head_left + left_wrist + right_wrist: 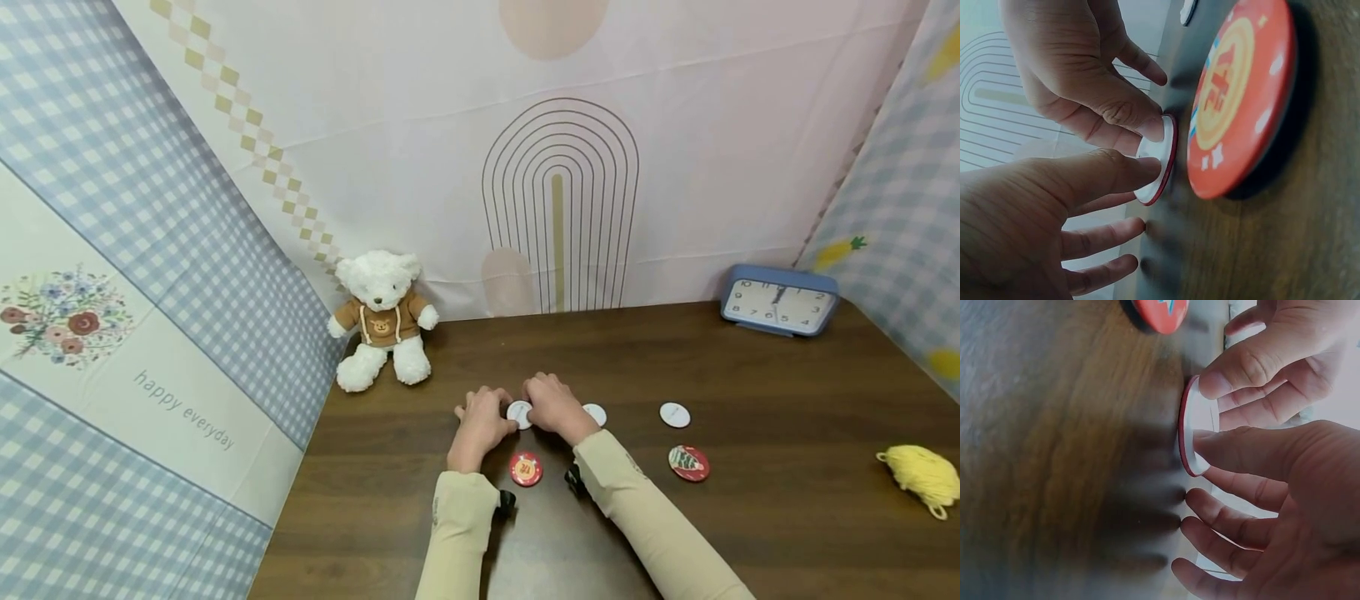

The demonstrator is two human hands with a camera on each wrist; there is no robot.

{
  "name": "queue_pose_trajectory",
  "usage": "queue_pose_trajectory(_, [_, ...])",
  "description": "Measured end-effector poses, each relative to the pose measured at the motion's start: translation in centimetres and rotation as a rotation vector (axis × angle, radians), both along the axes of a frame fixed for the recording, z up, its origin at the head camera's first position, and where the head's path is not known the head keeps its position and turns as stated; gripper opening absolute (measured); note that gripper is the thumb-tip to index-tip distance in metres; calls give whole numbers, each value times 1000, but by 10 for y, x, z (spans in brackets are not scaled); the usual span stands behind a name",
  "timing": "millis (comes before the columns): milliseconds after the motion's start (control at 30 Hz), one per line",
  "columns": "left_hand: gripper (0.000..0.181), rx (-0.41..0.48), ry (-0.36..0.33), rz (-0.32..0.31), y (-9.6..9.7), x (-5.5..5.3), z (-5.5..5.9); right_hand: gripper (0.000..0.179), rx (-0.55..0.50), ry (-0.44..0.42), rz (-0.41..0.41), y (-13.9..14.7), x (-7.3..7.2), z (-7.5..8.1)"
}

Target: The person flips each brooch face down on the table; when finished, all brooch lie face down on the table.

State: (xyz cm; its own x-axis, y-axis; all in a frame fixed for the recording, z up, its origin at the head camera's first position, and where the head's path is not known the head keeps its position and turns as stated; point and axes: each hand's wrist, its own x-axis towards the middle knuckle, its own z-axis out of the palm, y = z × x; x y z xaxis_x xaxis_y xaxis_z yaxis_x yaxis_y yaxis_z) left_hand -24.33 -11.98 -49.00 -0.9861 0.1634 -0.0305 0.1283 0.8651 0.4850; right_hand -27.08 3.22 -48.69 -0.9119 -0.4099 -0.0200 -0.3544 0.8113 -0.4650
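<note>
In the head view, both hands meet at a round white disc with a thin red edge (519,414). My left hand (482,423) pinches its left side, the thumb (1138,172) on the white face. From the other side my right hand (553,406) pinches the same disc, its thumb (1235,449) also on the white face. Whether the disc touches the table is unclear. A red disc with a yellow centre (526,469) lies just nearer than the hands. Beside the right wrist, a second white disc (596,414) is partly hidden.
Farther right on the brown table (787,517) lie another white disc (675,415) and a red disc with a green tree design (688,463). Yellow yarn (921,477) is at the right edge. A white teddy bear (382,321) and a blue clock (780,300) stand at the back.
</note>
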Motion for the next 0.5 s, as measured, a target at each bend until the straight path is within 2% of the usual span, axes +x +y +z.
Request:
queue_pose_trajectory(267, [20,-12,10,-19,-1,0,1,19,0,6,16,0,-1,1])
queue_pose_trajectory(500, [24,14,19,-9,-2,0,2,8,9,38,64,4,1,4])
